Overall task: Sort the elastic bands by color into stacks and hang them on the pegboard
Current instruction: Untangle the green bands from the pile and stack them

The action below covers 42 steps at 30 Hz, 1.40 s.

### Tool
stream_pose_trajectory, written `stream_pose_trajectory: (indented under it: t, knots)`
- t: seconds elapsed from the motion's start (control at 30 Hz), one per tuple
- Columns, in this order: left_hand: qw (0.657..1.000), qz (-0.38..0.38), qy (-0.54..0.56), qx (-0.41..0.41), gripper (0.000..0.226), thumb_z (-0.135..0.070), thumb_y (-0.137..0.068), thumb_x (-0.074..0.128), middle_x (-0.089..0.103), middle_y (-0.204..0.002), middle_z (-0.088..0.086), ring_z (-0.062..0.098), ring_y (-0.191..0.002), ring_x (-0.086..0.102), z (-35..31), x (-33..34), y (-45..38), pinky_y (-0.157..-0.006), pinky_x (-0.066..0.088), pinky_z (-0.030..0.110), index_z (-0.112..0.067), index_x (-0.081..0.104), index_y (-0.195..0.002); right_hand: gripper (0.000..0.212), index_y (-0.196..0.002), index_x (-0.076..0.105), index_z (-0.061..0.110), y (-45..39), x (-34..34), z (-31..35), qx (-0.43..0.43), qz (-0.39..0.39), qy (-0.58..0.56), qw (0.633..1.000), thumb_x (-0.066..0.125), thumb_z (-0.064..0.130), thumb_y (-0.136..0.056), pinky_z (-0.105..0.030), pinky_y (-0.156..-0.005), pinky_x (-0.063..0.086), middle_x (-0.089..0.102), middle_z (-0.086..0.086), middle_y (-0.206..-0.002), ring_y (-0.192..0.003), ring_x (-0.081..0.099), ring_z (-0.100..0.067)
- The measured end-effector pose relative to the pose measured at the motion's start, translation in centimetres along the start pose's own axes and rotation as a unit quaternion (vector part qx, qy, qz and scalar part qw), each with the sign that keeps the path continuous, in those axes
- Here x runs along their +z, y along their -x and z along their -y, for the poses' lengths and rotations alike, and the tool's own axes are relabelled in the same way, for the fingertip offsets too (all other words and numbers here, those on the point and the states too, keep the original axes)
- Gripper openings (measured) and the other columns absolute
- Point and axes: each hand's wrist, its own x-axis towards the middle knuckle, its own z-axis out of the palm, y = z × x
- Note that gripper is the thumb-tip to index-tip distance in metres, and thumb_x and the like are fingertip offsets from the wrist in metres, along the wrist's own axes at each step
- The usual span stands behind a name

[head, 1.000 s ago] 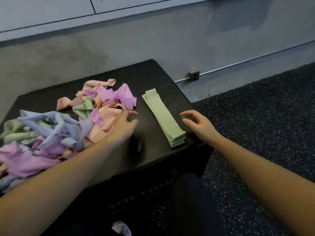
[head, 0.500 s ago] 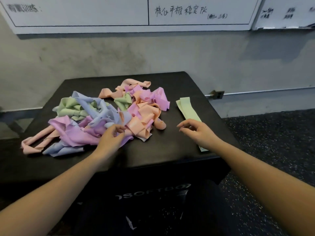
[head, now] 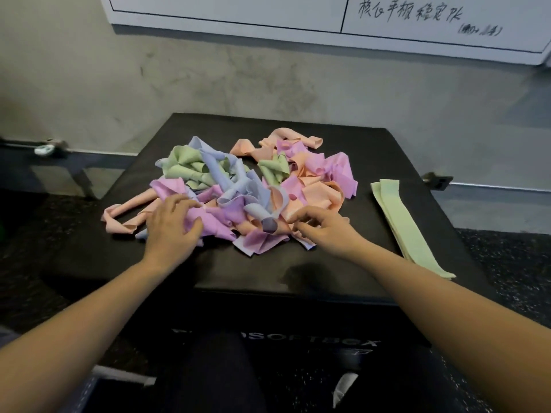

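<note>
- Here, we see a black box [head: 298,263] standing on a dark speckled floor [head: 507,263], with a grey wall [head: 208,79] behind it.
- A loose pile [head: 238,186] of elastic bands lies on the middle of the box top, tangled in green, blue, pink and peach.
- Green bands [head: 185,166] sit at the far left of the pile, blue ones [head: 235,186] run through its centre, and peach ones [head: 310,195] bunch at the right.
- A neat green stack [head: 402,225] lies flat near the right edge of the box, apart from the pile, its near end reaching past the box edge.
- Our left hand [head: 173,228] rests on the near left side of the pile, fingers spread and lightly bent over a pink band [head: 205,222].
- Our right hand [head: 322,231] touches the near right side of the pile; its fingertips [head: 293,217] are curled in among peach and pink bands, but we cannot tell whether they pinch one.
- A whiteboard [head: 298,19] with handwritten characters hangs on the wall above.
- Faint lettering [head: 277,339] shows on the near face of the box.
- Dark-clothed legs [head: 208,377] show below, between the two forearms.
</note>
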Motion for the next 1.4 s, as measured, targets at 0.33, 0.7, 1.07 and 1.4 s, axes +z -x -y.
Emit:
stream_pose_trajectory:
  t: [0.33,0.7,1.07,1.4]
  knots:
    - [0.991,0.11,-0.071,0.008,0.063,-0.058,-0.087,0.042,0.058,-0.138,0.005,0.034,-0.118,0.06,5.8,2.5,-1.2,-0.096,0.047,0.047,-0.021,0.062,-0.135,0.03,-0.112,0.073,0.025,-9.0,7.5,7.1,-0.12,0.076,0.075,0.987,0.056,0.009,-0.093,-0.02,-0.091,0.049,0.074,0.006,-0.109,-0.091,0.064,-0.003]
    - [0.99,-0.034,-0.125,0.055,0.038,-0.048,-0.085,0.054,0.063,-0.104,0.002,0.026,-0.111,0.053,6.1,3.3,-0.7,-0.096,0.034,0.05,-0.024,0.072,-0.109,0.05,-0.137,0.058,0.016,-19.8,13.9,11.1,-0.19,0.065,0.221,0.954,0.063,0.006,-0.089,-0.011,-0.085,0.026,0.059,-0.004,-0.136,-0.124,0.05,-0.02]
    - [0.994,-0.005,-0.107,0.013,0.044,-0.052,-0.086,0.051,0.06,-0.113,0.003,0.025,-0.112,0.056,6.2,3.5,-0.7,-0.111,0.028,0.066,-0.025,0.069,-0.115,0.029,-0.121,0.067,0.033,-21.3,13.6,8.4,-0.092,0.093,0.275,0.953,0.063,0.029,-0.093,-0.039,-0.082,0.051,0.066,0.001,-0.096,-0.093,0.06,-0.023]
    - [0.995,0.029,-0.092,0.017,0.056,-0.055,-0.084,0.048,0.059,-0.128,0.002,0.026,-0.123,0.054,6.0,2.9,-0.6,-0.116,0.023,0.064,-0.023,0.061,-0.127,0.031,-0.119,0.063,0.019,-16.7,8.3,11.8,-0.114,0.04,0.118,0.986,0.06,0.011,-0.09,-0.038,-0.085,0.053,0.069,0.002,-0.098,-0.09,0.064,-0.018]
